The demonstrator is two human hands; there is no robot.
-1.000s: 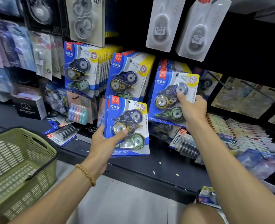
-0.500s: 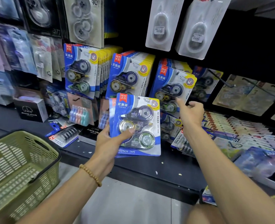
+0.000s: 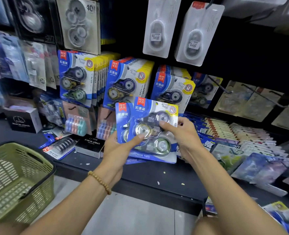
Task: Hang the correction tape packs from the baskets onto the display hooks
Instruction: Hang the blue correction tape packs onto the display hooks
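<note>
- Left hand (image 3: 118, 150) grips the overlapped packs (image 3: 154, 131); right hand (image 3: 182, 134) pinches the front one.
- Packs upright, long axis vertical, above the shelf's (image 3: 157, 175) front edge.
- Basket (image 3: 19, 182) lower left.

Black alarm clock box (image 3: 24, 120) on dark shelf (image 3: 157, 175); pastel eraser packs (image 3: 75, 125) beside it; card stacks (image 3: 233, 131) at right.

The front correction tape pack (image 3: 154, 131) is blue and white with a red tag and a yellow corner; its three dispensers are dark blue, gold and green. The basket (image 3: 18, 180) is olive green with a slotted lattice and a black rim. The shelf (image 3: 148, 173) is black. The bracelet (image 3: 100, 182) has tan beads.
</note>
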